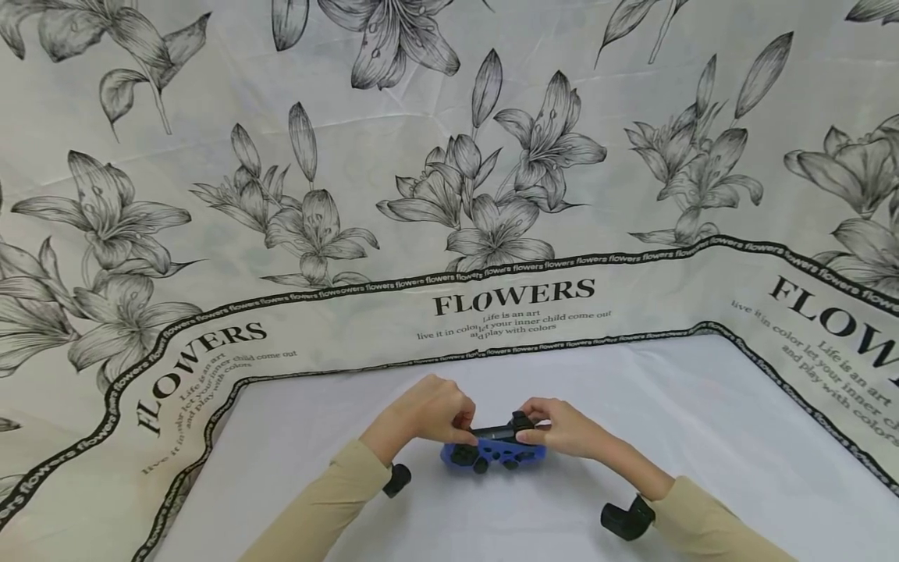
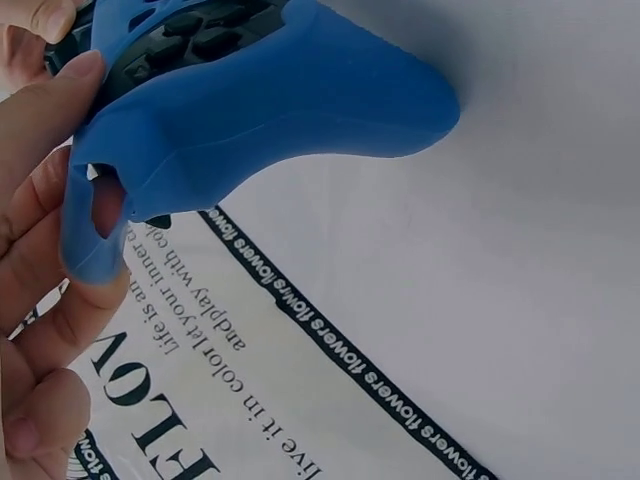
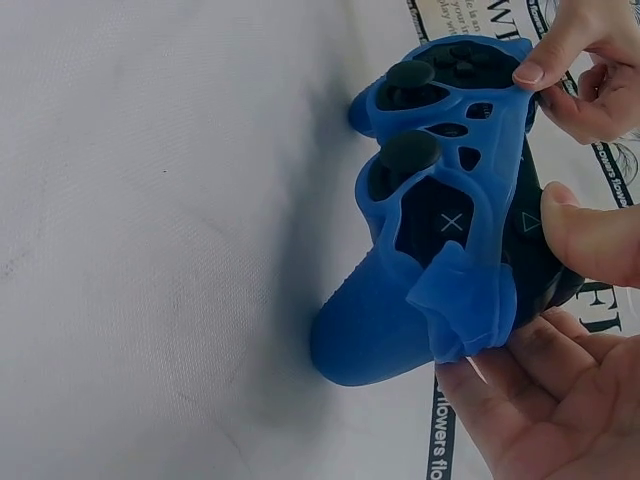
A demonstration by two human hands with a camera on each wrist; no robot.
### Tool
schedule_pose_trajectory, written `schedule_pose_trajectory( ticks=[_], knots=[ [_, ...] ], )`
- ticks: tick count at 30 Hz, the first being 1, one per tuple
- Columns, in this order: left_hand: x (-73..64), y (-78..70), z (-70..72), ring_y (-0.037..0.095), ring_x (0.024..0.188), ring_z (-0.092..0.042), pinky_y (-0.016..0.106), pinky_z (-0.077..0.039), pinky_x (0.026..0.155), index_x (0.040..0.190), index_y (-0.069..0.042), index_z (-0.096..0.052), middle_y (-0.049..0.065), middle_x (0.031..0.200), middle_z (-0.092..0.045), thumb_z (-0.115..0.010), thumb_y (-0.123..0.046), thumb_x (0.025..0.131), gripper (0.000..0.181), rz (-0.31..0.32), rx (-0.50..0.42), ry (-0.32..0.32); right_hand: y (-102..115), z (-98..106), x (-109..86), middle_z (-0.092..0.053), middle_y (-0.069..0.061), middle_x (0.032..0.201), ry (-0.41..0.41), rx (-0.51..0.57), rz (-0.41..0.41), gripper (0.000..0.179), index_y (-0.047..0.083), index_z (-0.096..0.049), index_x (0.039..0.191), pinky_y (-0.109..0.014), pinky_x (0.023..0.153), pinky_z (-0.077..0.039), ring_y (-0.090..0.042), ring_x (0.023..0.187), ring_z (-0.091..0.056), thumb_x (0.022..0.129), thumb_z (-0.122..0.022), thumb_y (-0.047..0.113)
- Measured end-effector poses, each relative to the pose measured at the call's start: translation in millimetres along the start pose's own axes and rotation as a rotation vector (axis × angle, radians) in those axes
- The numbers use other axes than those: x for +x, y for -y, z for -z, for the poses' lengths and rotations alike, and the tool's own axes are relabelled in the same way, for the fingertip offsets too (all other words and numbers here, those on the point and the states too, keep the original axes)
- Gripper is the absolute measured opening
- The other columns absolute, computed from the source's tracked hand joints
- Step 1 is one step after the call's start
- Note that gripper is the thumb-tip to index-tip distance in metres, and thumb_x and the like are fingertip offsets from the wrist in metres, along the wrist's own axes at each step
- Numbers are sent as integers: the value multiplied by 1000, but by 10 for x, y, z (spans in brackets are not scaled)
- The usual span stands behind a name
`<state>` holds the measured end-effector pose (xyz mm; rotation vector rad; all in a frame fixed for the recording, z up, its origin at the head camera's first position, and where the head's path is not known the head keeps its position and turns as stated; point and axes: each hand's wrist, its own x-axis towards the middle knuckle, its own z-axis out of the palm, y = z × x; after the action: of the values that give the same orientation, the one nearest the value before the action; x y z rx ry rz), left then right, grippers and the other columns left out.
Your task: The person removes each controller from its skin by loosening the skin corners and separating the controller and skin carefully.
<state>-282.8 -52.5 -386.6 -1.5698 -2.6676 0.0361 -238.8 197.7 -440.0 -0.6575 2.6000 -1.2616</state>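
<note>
A black game controller (image 3: 528, 240) sits partly inside a blue silicone cover (image 3: 370, 320), low over the white table in front of me. At its left end, my left hand (image 1: 437, 410) pinches the cover's edge, thumb on top near the direction buttons. In the left wrist view, fingers (image 2: 75, 320) hold a stretched loop of the cover at the shoulder. My right hand (image 1: 569, 428) grips the other end, thumb on the bare black top by the triangle button and fingers beneath. There the cover is bunched and folded back, leaving the controller's upper right part exposed.
White cloth (image 1: 309, 437) covers the table. Behind it rises a floral fabric backdrop (image 1: 435, 187) with a black-edged lettered border (image 1: 513, 312). Black wrist-worn devices show beside the left wrist (image 1: 398, 479) and the right wrist (image 1: 627, 518).
</note>
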Motion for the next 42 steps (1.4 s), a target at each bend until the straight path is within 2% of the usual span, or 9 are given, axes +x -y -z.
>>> schedule_pose_trajectory(
  ticks=[3, 7, 12, 17, 23, 26, 30, 37, 42],
  knots=[
    [-5, -12, 25, -5, 49, -41, 12, -31, 50, 62, -26, -60, -19, 53, -53, -75, -51, 77, 33, 21, 2, 28, 6, -21, 3, -68, -10, 98, 13, 4, 0, 37, -4, -59, 108, -42, 84, -55, -25, 93, -66, 89, -69, 26],
    [6, -38, 38, -4, 50, -41, 14, -32, 51, 60, -27, -58, -19, 53, -50, -74, -56, 75, 37, 4, 79, 70, 8, -53, -12, -69, -9, 97, 23, 4, -3, 35, -2, -58, 107, -41, 84, -55, -24, 92, -68, 89, -68, 26],
    [11, -34, 28, -3, 46, -37, 14, -28, 48, 58, -28, -55, -18, 51, -47, -71, -60, 75, 40, -35, 161, 58, 15, -59, -29, -70, -10, 98, 15, 1, 5, 34, -1, -59, 107, -45, 86, -54, -30, 96, -68, 90, -68, 26],
    [-15, 0, 45, -3, 48, -32, 13, -25, 49, 58, -26, -53, -17, 52, -42, -71, -58, 76, 41, -34, 89, 69, 19, -40, -39, -70, -11, 99, 15, 1, 4, 33, -1, -58, 107, -47, 87, -53, -32, 97, -68, 90, -68, 26],
    [-101, 74, 31, -7, 50, -39, 9, -30, 50, 64, -24, -62, -18, 57, -55, -72, -48, 80, 30, -44, -80, 76, 10, -37, -32, -69, -9, 98, 23, 4, -2, 35, -2, -58, 108, -46, 88, -53, -32, 97, -68, 90, -68, 26],
    [-145, 100, -5, -8, 50, -41, 9, -31, 51, 69, -24, -63, -18, 62, -60, -67, -45, 86, 27, -72, -92, 61, 4, -33, -20, -69, -9, 98, 28, 5, -2, 35, -3, -59, 108, -44, 87, -54, -29, 96, -67, 90, -68, 25],
    [-177, 116, -45, -8, 53, -42, 10, -30, 51, 73, -24, -63, -17, 66, -62, -63, -44, 89, 25, -84, -60, 28, 8, -12, 0, -69, -8, 97, 35, 4, 3, 34, -2, -59, 108, -40, 87, -54, -25, 94, -67, 90, -68, 26],
    [-169, 113, -30, -3, 52, -34, 12, -25, 50, 72, -21, -59, -15, 61, -50, -62, -44, 89, 29, -26, -58, 34, -6, 28, 25, -68, -5, 96, 34, -12, 2, 36, -1, -58, 108, -39, 88, -54, -20, 93, -66, 90, -67, 28],
    [-180, 114, -35, -3, 52, -32, 13, -23, 50, 70, -20, -55, -15, 59, -42, -63, -43, 88, 30, 5, -88, 39, -30, 33, 39, -68, -7, 98, 34, -20, 2, 39, -2, -58, 109, -40, 89, -54, -22, 96, -66, 90, -67, 30]
  ],
)
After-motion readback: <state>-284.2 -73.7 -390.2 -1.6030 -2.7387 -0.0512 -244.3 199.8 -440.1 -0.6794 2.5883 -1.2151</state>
